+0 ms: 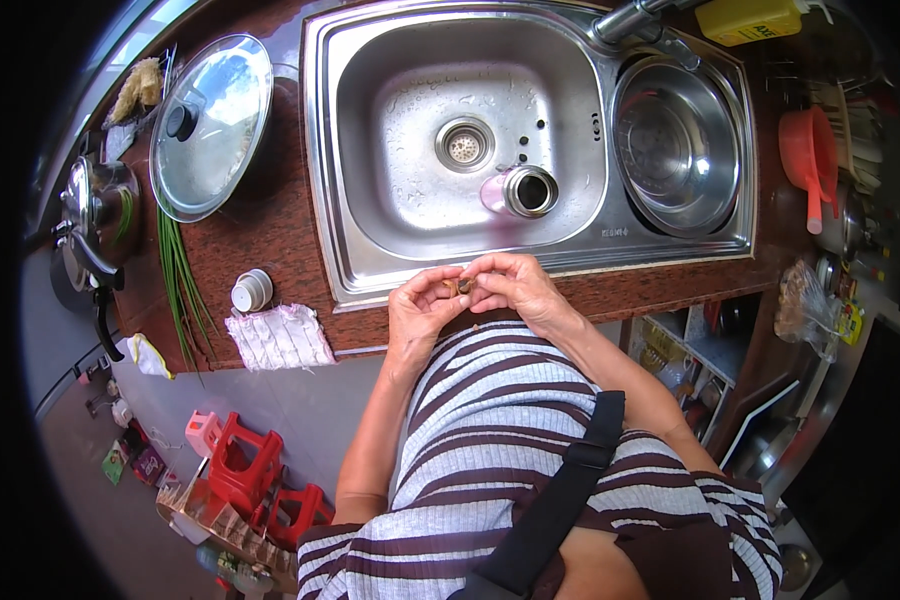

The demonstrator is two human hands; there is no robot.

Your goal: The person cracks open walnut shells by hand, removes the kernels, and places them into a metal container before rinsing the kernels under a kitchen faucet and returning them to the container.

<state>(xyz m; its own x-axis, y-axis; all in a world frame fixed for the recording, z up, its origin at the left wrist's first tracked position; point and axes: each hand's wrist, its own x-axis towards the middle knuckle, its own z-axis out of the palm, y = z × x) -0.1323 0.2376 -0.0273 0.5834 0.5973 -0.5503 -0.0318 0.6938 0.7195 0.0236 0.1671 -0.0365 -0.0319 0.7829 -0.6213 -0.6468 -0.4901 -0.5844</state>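
My left hand [425,304] and my right hand [521,289] meet at the sink's front edge. Pinched between their fingertips is a small brown shelled piece [463,286] with a dark middle, perhaps a dried fruit; the fingers partly cover it. Beyond them lies a stainless steel sink [412,199] with water drops on its floor. A pink vacuum flask [501,193] is in the basin, its mouth uncovered and facing me. Several small dark bits [523,141] lie between the flask and the basin's right wall.
A steel bowl [675,142] fills the small right basin below the faucet [630,22]. To the left are a glass lid [214,142], green scallions [180,277], a white cup-shaped cap [252,290], a white cloth [279,336] and a pressure cooker [94,217]. A red dipper [808,154] stands right.
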